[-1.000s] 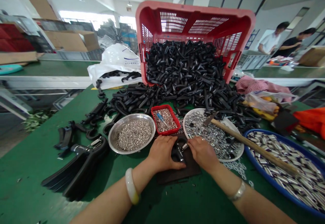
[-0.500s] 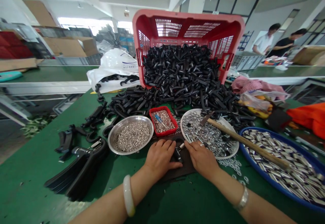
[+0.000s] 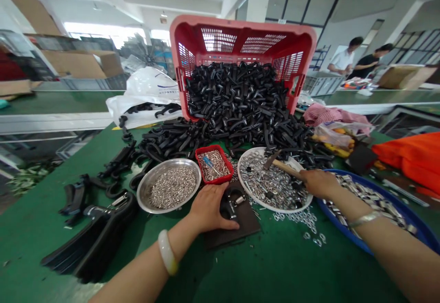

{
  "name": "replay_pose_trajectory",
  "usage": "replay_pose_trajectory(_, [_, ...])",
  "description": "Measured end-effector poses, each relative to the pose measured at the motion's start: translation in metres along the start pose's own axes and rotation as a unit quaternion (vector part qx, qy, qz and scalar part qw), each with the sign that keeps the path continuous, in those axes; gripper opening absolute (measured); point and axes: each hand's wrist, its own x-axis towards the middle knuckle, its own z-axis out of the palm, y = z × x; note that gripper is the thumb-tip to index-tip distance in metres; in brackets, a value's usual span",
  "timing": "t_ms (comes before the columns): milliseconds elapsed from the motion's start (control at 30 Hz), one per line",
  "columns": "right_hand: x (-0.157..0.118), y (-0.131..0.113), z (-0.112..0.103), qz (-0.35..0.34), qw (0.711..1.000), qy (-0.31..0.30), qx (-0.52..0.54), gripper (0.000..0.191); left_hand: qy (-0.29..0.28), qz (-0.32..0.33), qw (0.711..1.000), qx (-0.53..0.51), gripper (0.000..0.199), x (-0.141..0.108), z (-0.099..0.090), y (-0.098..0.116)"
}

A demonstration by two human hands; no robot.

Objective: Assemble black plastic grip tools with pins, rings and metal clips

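Note:
My left hand (image 3: 208,208) is pressed around a black plastic clamp part (image 3: 225,203), thumb on the near side, holding it on a dark flat plate (image 3: 249,220). A small coil spring (image 3: 239,200) shows at the part's right side. My right hand (image 3: 319,184) is closed on the wooden handle of a hammer (image 3: 288,169), whose head rests over a white plate (image 3: 248,192) of metal rings and pins. Below my right forearm lies a blue basin (image 3: 359,243) of metal cylinders. Near my left hand stand a metal bowl (image 3: 144,197) of small fittings and a red tray (image 3: 229,162) with pins and a blue screwdriver (image 3: 208,162).
A large red crate (image 3: 175,41) spills black clamp parts (image 3: 240,96) across the back of the green table (image 3: 240,275). Finished-looking black clamps (image 3: 103,234) lie at left. Loose washers (image 3: 305,220) lie by the white plate. Two people (image 3: 342,60) work at the far right.
My right hand has left the clamp part's side and moved right onto the hammer handle. My left hand stays on the part. The view has shifted slightly.

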Motion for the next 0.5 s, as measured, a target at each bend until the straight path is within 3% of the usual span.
replay_pose_trajectory(100, [0.002,0.008,-0.002,-0.031,0.998,-0.036,0.042,0.024,-0.012,0.003,1.0,0.004,0.098,0.002,-0.001,-0.002])
replay_pose_trajectory(167, [-0.009,-0.001,-0.005,-0.041,0.996,-0.006,0.084,0.027,-0.009,-0.001,1.0,0.005,0.097,0.003,-0.001,-0.002])
replay_pose_trajectory(333, [-0.071,-0.047,-0.004,-0.1,0.976,0.11,0.157,0.039,0.002,-0.006,1.0,-0.006,0.098,0.004,-0.003,-0.003])
replay_pose_trajectory(500, [-0.109,-0.087,0.012,-0.194,0.97,0.099,0.106,0.045,0.006,-0.009,1.0,-0.014,0.094,0.005,-0.003,-0.003])
